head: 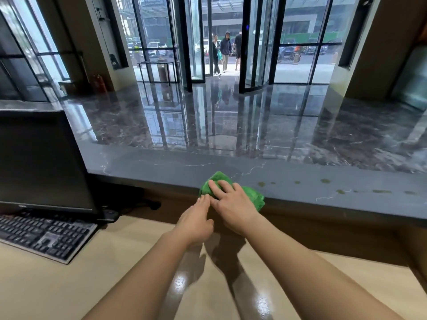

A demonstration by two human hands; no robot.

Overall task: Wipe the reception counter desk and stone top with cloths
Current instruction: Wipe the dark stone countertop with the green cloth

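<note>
Now the right hand [233, 204] presses the green cloth [220, 177] flat, fingers straight, at the near edge of the stone top [161, 167]; the left hand [196, 221], fingers straight too, touches it. Next move, probably: slide right over the stains [325, 180].

The cloth [251, 196] is bright green. The stone top [161, 166] is slate grey with thin white veins, with olive-yellow spots [325, 180] at the cloth's three o'clock. The desk [46, 289] is pale beige; the monitor [39, 158] and keyboard [44, 236], at nine o'clock, are black.
</note>
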